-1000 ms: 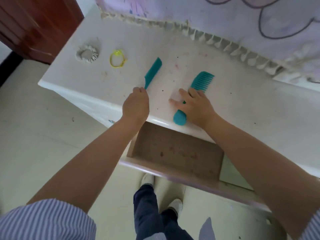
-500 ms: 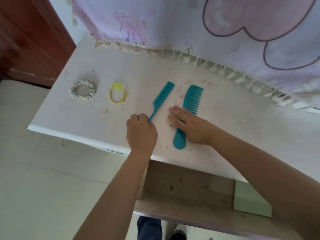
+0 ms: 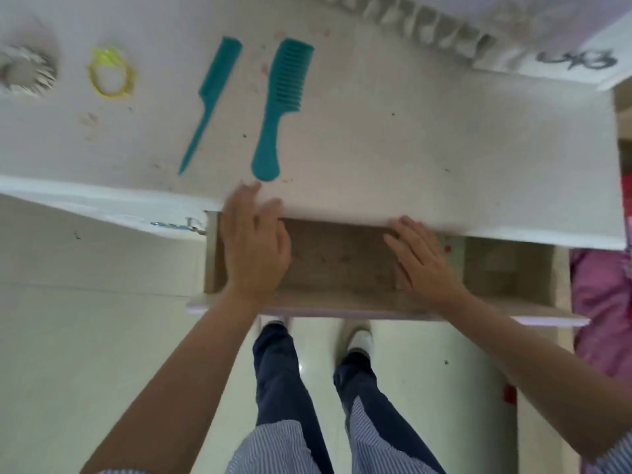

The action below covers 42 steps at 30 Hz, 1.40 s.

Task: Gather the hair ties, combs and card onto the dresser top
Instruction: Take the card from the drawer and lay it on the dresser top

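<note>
On the white dresser top point(image 3: 427, 138) lie 4 items in a row: a white scrunchie point(image 3: 25, 71) cut off at the left edge, a yellow hair tie point(image 3: 111, 75) beside it, a thin teal tail comb point(image 3: 210, 100), and a wide-tooth teal comb point(image 3: 280, 104) whose handle end points toward the front edge. The left hand point(image 3: 254, 248) hangs over the open drawer point(image 3: 342, 261), fingers loosely spread and holding nothing, its fingertips point(image 3: 248, 191) just short of the wide comb's handle. The right hand point(image 3: 422, 261) is flat and empty over the drawer, fingers slightly apart, well clear of both combs. The drawer's back part is hidden under the dresser top. No card can be made out. The scrunchie is blurred.
</note>
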Each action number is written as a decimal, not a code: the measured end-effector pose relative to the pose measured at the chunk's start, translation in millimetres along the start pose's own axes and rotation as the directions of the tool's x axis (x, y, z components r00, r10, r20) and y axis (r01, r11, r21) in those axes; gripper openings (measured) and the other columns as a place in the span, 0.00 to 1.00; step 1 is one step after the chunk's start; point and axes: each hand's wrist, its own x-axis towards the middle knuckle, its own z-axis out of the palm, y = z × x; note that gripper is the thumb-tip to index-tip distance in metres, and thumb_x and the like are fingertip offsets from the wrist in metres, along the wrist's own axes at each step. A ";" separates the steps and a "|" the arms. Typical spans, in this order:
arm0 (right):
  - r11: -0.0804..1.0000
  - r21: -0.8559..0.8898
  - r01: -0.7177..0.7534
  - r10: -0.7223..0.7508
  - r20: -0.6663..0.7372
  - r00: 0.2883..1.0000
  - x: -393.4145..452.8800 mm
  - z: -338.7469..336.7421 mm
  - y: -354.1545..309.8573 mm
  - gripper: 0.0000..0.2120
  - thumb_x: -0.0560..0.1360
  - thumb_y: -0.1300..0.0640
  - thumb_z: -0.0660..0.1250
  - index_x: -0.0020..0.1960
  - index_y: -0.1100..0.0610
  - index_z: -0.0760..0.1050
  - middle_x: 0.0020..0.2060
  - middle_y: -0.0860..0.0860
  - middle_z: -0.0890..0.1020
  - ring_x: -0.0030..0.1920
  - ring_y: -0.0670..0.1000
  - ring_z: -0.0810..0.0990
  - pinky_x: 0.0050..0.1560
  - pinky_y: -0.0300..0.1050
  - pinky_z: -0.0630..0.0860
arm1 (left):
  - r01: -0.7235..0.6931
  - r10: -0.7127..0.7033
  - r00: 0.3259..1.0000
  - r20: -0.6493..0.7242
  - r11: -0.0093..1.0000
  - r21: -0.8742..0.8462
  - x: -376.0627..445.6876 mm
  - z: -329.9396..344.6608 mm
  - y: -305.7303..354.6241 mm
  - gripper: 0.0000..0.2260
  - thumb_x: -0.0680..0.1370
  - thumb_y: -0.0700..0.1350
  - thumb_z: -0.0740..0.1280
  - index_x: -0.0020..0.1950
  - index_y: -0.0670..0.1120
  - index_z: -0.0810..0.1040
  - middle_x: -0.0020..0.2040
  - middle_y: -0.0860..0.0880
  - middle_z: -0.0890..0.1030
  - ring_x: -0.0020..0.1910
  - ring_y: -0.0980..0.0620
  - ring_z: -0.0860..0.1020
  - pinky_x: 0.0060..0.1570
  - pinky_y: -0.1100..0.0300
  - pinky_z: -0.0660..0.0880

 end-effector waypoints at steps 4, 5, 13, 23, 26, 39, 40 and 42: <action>0.860 0.067 -0.506 0.478 0.245 0.844 -65.2 3.1 46.3 0.18 0.71 0.63 0.56 0.52 0.73 0.77 0.45 0.70 0.81 0.48 0.69 0.79 0.51 0.56 0.78 | 0.137 0.064 0.762 0.644 0.956 -0.258 -38.8 42.0 79.9 0.17 0.75 0.37 0.62 0.64 0.38 0.72 0.60 0.37 0.76 0.58 0.40 0.76 0.57 0.50 0.76; 0.785 0.061 -0.616 0.570 0.316 0.758 -62.9 5.6 59.7 0.18 0.72 0.64 0.59 0.59 0.71 0.74 0.51 0.70 0.80 0.53 0.68 0.77 0.55 0.55 0.75 | 0.295 -0.025 0.586 0.810 0.938 -0.184 -39.8 55.5 96.3 0.20 0.77 0.41 0.61 0.69 0.40 0.66 0.66 0.38 0.72 0.63 0.42 0.72 0.60 0.53 0.72; 0.303 0.200 -0.932 0.693 0.625 0.360 -41.5 34.0 98.2 0.21 0.75 0.59 0.65 0.65 0.65 0.69 0.65 0.62 0.75 0.64 0.60 0.75 0.61 0.47 0.73 | 0.734 -0.353 0.309 0.883 0.679 0.015 -18.7 117.2 172.8 0.16 0.80 0.43 0.59 0.64 0.35 0.71 0.65 0.37 0.74 0.63 0.41 0.73 0.59 0.54 0.71; -0.039 0.369 -0.929 0.594 0.756 0.275 -46.4 49.3 106.7 0.15 0.77 0.65 0.56 0.63 0.67 0.68 0.62 0.64 0.75 0.61 0.63 0.74 0.65 0.57 0.73 | 0.810 -0.518 0.274 0.810 0.579 0.097 -21.6 133.9 170.4 0.14 0.79 0.39 0.59 0.62 0.35 0.73 0.63 0.38 0.76 0.61 0.41 0.75 0.51 0.56 0.72; 0.083 0.341 -0.936 0.614 0.723 0.318 -44.4 51.3 101.8 0.16 0.77 0.61 0.59 0.62 0.67 0.69 0.61 0.64 0.76 0.60 0.62 0.76 0.59 0.51 0.75 | 0.732 -0.564 0.264 0.782 0.645 0.218 -23.8 135.1 168.6 0.14 0.79 0.40 0.56 0.61 0.36 0.73 0.64 0.38 0.74 0.64 0.41 0.72 0.61 0.56 0.71; -0.103 0.465 -0.879 0.467 0.803 0.370 -49.2 45.9 105.7 0.14 0.77 0.60 0.64 0.60 0.66 0.73 0.54 0.61 0.80 0.40 0.52 0.79 0.40 0.42 0.76 | 0.800 -0.610 0.323 0.724 0.585 0.136 -20.9 135.9 160.9 0.17 0.78 0.40 0.58 0.28 0.43 0.65 0.33 0.46 0.71 0.38 0.46 0.74 0.29 0.63 0.66; -0.109 0.484 -0.868 0.492 0.785 0.376 -48.7 44.3 103.9 0.15 0.77 0.60 0.64 0.60 0.67 0.73 0.56 0.62 0.79 0.47 0.57 0.80 0.48 0.46 0.77 | 0.815 -0.615 0.347 0.708 0.571 0.097 -21.1 133.2 161.5 0.15 0.77 0.41 0.59 0.31 0.41 0.69 0.36 0.45 0.74 0.43 0.44 0.75 0.35 0.61 0.69; -0.112 0.524 -0.844 0.547 0.742 0.388 -47.6 39.3 102.5 0.14 0.78 0.59 0.63 0.59 0.67 0.74 0.56 0.62 0.79 0.55 0.60 0.79 0.57 0.53 0.76 | 0.835 -0.607 0.432 0.667 0.549 -0.042 -22.3 127.8 160.2 0.11 0.77 0.43 0.61 0.42 0.37 0.76 0.43 0.41 0.78 0.48 0.41 0.77 0.44 0.56 0.74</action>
